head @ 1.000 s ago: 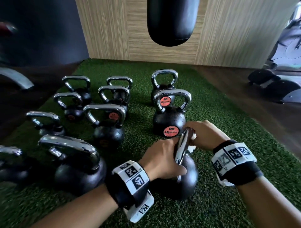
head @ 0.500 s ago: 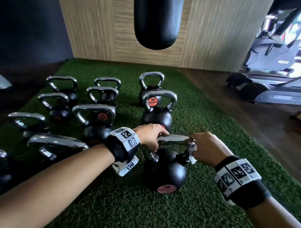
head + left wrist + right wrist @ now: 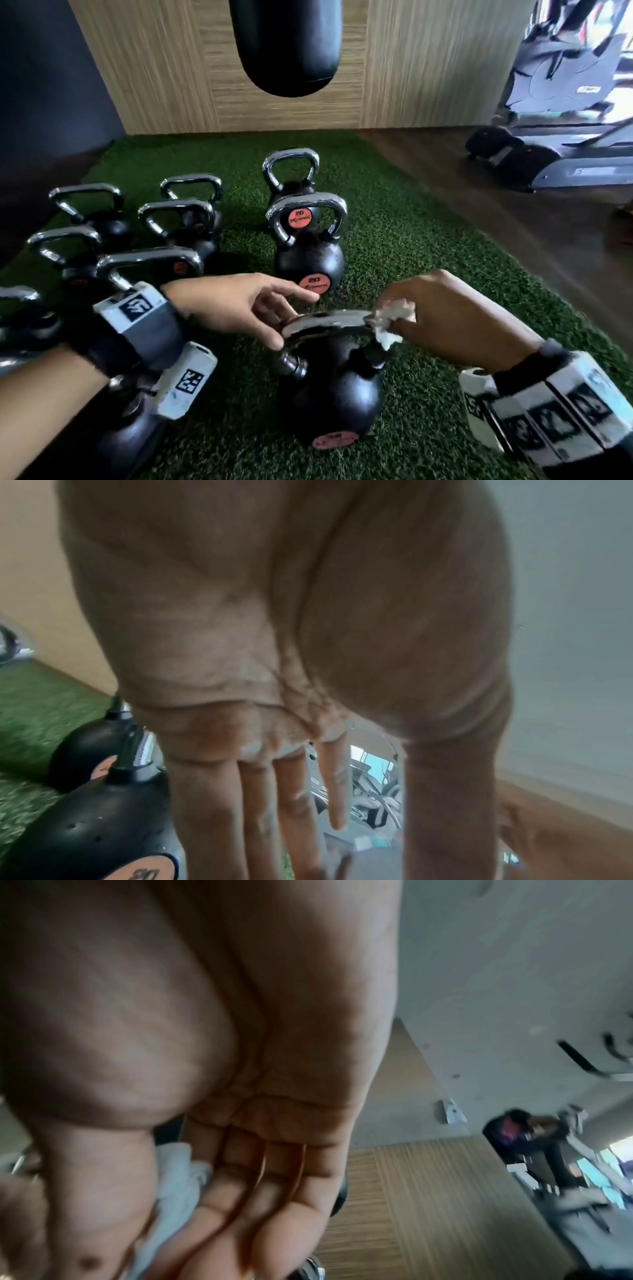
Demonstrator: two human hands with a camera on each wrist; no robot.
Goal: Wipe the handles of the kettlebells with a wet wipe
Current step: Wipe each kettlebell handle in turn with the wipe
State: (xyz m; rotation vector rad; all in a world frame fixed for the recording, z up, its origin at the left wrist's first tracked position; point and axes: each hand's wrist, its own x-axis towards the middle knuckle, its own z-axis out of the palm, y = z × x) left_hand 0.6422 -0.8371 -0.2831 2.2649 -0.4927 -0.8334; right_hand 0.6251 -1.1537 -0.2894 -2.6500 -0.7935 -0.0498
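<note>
Nearest kettlebell (image 3: 329,394) label blurred; left kettlebells (image 3: 20,318) cropped.

Kettlebell (image 3: 309,260), orange round label (image 3: 314,282): "20", brand line below unreadable. Second orange label (image 3: 300,217) behind: "20".

Kettlebells (image 3: 308,260) on green turf (image 3: 428,246)

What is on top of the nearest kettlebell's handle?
The wet wipe lies over the handle at its right end, pinched by the right hand. The left hand touches its left end. The handle's right corner is covered.
</note>
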